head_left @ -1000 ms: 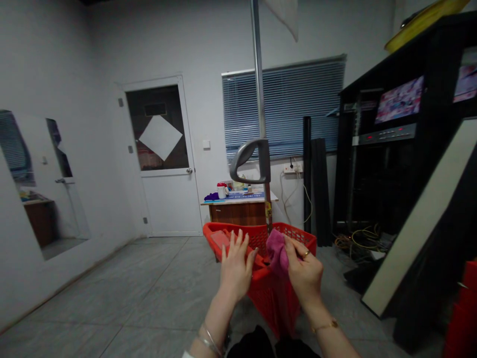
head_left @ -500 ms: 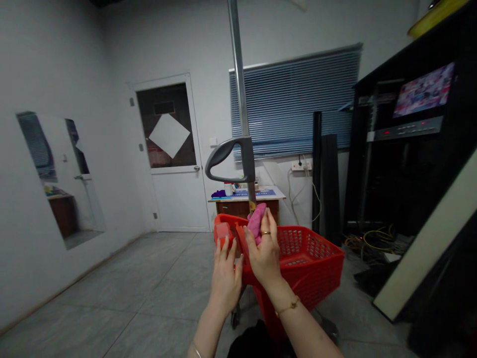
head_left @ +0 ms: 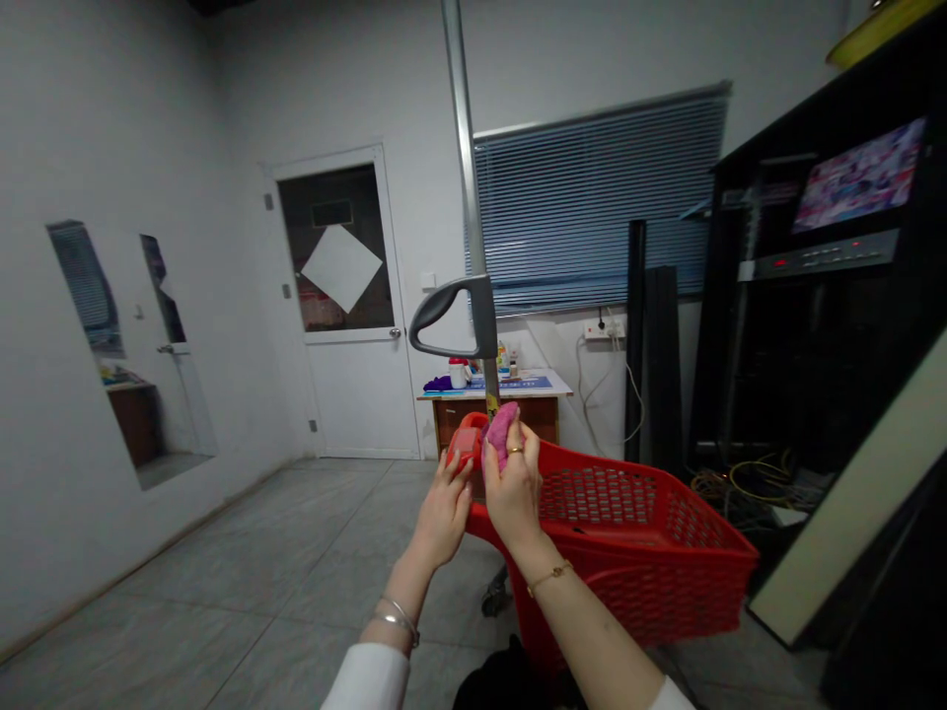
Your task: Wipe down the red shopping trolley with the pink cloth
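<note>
A red plastic shopping cart (head_left: 636,582) with a perforated basket stands in front of me, swung out to the right. My left hand (head_left: 444,508) grips the end of its red handle (head_left: 468,444), with the fingers over the pale red block there. In my right hand (head_left: 514,493) is a bunched pink cloth (head_left: 501,434), pressed near the foot of a metal pole (head_left: 464,138). Where cloth and pole meet is partly hidden by my fingers. A grey loop grip (head_left: 455,318) is fixed on the pole above both hands.
Behind the cart, a small table (head_left: 537,399) carries bottles and a purple cloth. A white door (head_left: 362,394) is at the back left, a mirror (head_left: 133,365) on the left wall. On the right stand a black rack (head_left: 806,345), loose cables (head_left: 747,478) and a leaning pale board (head_left: 836,523).
The cart's basket has swung to the right and its handle end has shifted right, closer to the pole. My left hand has moved with it, nearer my right hand, which still holds the cloth.
</note>
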The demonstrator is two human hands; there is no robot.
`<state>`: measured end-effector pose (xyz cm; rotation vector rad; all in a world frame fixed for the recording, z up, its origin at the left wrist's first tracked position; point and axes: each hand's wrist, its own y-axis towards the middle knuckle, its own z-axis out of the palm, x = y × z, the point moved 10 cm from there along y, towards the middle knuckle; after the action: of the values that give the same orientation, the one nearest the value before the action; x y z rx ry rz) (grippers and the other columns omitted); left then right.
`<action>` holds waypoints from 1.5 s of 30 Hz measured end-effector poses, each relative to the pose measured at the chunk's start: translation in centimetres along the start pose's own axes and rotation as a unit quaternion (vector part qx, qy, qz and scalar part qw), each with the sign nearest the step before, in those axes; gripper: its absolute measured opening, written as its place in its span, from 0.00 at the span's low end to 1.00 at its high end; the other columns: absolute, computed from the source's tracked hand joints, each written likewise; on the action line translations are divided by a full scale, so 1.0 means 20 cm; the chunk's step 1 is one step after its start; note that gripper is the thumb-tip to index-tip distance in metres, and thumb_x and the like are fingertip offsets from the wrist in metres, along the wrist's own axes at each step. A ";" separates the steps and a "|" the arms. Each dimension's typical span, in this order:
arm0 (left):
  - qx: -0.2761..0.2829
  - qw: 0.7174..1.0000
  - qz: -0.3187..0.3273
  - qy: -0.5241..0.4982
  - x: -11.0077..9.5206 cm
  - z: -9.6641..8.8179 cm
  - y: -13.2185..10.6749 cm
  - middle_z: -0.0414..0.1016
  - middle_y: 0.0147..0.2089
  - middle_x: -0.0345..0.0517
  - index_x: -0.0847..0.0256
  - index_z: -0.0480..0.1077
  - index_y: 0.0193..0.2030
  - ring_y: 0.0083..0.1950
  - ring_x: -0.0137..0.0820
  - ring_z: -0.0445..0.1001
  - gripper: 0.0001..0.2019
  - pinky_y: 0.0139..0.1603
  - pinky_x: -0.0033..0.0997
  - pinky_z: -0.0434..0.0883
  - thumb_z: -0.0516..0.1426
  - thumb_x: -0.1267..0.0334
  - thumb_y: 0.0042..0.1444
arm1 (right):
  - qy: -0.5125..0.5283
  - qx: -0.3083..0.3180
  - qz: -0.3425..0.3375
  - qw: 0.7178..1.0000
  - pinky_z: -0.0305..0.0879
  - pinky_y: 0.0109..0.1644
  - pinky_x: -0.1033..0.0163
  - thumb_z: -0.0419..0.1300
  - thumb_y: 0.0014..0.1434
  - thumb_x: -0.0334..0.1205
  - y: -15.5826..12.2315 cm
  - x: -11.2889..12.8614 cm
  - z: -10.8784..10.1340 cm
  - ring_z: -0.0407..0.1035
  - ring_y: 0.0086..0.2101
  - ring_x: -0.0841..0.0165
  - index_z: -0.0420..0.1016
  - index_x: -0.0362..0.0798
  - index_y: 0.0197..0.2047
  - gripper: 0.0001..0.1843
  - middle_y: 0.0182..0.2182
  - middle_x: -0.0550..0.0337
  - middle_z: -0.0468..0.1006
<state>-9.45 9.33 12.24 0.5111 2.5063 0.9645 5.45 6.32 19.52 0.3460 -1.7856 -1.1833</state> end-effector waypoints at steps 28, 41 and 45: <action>-0.006 0.982 -0.088 0.167 -0.01 0.10 -0.02 0.54 0.73 0.50 0.53 0.51 0.72 0.74 0.47 0.48 0.26 0.68 0.64 0.55 0.44 0.58 0.68 | -0.239 0.036 -0.274 0.931 0.57 0.67 0.43 0.48 0.64 0.26 -0.10 0.03 0.14 0.40 0.69 0.52 0.41 0.44 0.73 0.37 0.71 0.41 0.44; 0.009 0.976 -0.104 0.192 0.00 0.11 -0.03 0.51 0.74 0.48 0.54 0.48 0.73 0.75 0.47 0.46 0.27 0.69 0.64 0.55 0.45 0.58 0.68 | -0.245 0.033 -0.299 0.922 0.57 0.67 0.43 0.50 0.63 0.27 -0.11 0.05 0.16 0.39 0.69 0.52 0.48 0.41 0.72 0.35 0.70 0.41 0.45; 0.014 0.968 -0.121 0.217 0.01 0.11 -0.03 0.49 0.75 0.45 0.53 0.46 0.73 0.75 0.45 0.44 0.28 0.69 0.63 0.54 0.44 0.57 0.68 | -0.241 0.019 -0.298 0.923 0.54 0.68 0.40 0.51 0.63 0.27 0.05 0.12 0.17 0.36 0.70 0.51 0.48 0.41 0.72 0.35 0.71 0.40 0.41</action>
<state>-8.67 10.19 10.27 -0.0113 2.8812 1.0320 1.73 7.16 21.28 0.7061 -2.2092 -1.7776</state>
